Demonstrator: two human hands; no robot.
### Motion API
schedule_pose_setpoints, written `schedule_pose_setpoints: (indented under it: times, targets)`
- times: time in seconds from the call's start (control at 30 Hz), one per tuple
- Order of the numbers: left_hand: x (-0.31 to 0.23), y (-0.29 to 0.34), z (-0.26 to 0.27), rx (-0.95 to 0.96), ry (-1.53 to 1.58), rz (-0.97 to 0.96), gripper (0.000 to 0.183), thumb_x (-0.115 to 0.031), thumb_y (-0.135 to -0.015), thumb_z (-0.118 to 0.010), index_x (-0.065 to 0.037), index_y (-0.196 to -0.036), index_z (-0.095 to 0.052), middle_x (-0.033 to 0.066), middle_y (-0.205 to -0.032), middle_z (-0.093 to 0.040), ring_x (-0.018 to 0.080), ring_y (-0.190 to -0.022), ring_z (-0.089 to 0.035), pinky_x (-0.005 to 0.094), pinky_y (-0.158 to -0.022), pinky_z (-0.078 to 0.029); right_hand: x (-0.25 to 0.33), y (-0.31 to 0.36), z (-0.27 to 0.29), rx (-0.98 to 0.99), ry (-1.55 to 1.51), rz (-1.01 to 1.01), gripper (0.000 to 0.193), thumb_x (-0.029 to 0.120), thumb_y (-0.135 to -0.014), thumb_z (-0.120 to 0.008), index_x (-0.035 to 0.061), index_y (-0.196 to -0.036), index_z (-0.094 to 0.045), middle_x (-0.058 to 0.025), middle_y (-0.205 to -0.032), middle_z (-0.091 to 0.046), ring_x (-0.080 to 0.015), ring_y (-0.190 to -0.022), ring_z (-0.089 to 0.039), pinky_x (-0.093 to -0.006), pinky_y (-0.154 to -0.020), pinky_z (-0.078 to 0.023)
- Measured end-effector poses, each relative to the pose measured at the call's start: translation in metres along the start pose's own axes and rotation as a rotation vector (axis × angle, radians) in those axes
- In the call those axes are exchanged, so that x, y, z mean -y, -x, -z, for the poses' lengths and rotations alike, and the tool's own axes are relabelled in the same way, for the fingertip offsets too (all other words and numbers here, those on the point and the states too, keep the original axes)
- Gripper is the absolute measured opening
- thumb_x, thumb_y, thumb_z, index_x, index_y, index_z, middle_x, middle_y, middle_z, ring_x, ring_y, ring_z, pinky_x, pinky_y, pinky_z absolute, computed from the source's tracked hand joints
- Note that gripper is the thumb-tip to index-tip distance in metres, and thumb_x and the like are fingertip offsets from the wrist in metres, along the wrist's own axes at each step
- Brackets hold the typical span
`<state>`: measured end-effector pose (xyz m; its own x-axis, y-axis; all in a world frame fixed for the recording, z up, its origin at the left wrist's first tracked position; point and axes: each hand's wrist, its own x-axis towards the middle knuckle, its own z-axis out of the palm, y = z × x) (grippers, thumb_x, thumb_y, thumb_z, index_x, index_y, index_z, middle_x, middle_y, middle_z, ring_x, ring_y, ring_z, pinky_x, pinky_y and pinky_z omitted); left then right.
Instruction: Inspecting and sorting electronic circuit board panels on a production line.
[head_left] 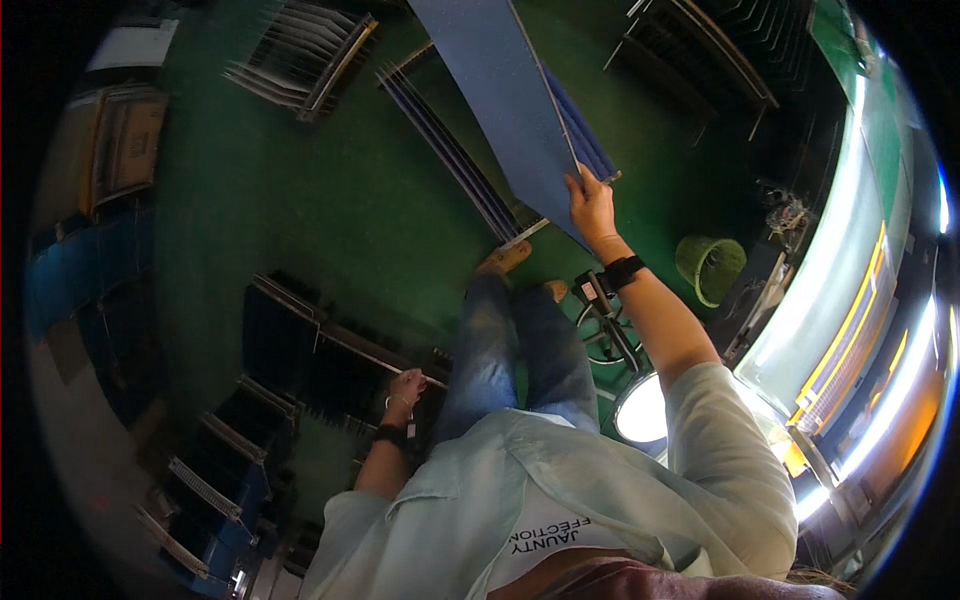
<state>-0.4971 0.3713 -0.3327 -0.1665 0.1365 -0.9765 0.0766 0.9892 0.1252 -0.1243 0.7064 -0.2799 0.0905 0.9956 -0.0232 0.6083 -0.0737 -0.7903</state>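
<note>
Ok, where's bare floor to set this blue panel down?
The green floor is open between the slotted rack, the leaning blue panels and the dark rack by the left hand. Around the green bucket and stool, right of the right hand, it's crowded.

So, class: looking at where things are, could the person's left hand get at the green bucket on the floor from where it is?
Probably not as things stand. The left hand rests on a dark rack's rail on the person's left, while the green bucket sits on the far right, beyond the legs and the stool.
</note>
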Motion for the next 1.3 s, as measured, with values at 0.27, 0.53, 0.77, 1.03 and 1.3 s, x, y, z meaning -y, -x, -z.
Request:
schedule_pose_setpoints:
  times: [0.27,0.53,0.77,1.03,1.3]
  targets:
    - [0.01,0.012,-0.008,-0.046,0.155,0.086,0.03,-0.032,-0.089,-0.049,-0.008,-0.106,-0.056,0.0055,-0.089,-0.064,0.0144,-0.077,-0.061,0.0267,-0.058,-0.045,-0.048,0.027,-0.059,0.106,-0.012,-0.16,0.031,0.005,-0.082,-0.052,0.0067,-0.113,-0.054,-0.023,-0.09,-0.059,-0.0376,-0.082,-0.058,-0.0393,-0.069,-0.048]
    - [-0.012,0.005,-0.024,0.076,0.092,0.005,0.033,-0.033,-0.09,-0.047,-0.006,-0.108,-0.054,0.0051,-0.095,-0.063,0.0146,-0.082,-0.059,0.0286,-0.069,-0.044,-0.048,0.025,-0.073,0.051,0.006,0.041,0.03,0.004,-0.082,-0.051,0.0056,-0.112,-0.053,-0.0243,-0.089,-0.059,-0.0396,-0.082,-0.058,-0.0415,-0.069,-0.048]
    - [-0.006,-0.002,-0.015,0.082,0.12,0.01,0.039,-0.04,-0.09,-0.046,-0.007,-0.108,-0.053,0.0064,-0.096,-0.062,0.016,-0.086,-0.058,0.0293,-0.072,-0.044,-0.038,0.01,-0.096,0.095,0.139,0.015,0.036,0.001,-0.08,-0.048,0.0128,-0.114,-0.052,-0.0224,-0.083,-0.06,-0.0392,-0.078,-0.058,-0.046,-0.069,-0.046]
    - [-0.01,-0.003,-0.011,0.038,0.219,0.019,0.027,-0.031,-0.088,-0.052,-0.009,-0.101,-0.057,0.0023,-0.087,-0.064,0.0111,-0.074,-0.059,0.026,-0.062,-0.045,-0.026,-0.002,-0.107,0.145,0.164,0.016,0.033,0.004,-0.08,-0.05,0.0092,-0.113,-0.052,-0.0246,-0.083,-0.059,-0.0406,-0.078,-0.057,-0.0464,-0.068,-0.046]
    - [-0.014,-0.004,-0.014,0.031,0.191,0.007,0.028,-0.033,-0.089,-0.051,-0.008,-0.103,-0.056,0.0023,-0.087,-0.064,0.0107,-0.074,-0.058,0.0266,-0.063,-0.045,-0.023,-0.002,-0.105,0.178,0.144,0.024,0.034,0.003,-0.079,-0.051,0.0095,-0.113,-0.052,-0.0242,-0.082,-0.059,-0.0407,-0.078,-0.057,-0.0468,-0.069,-0.045]
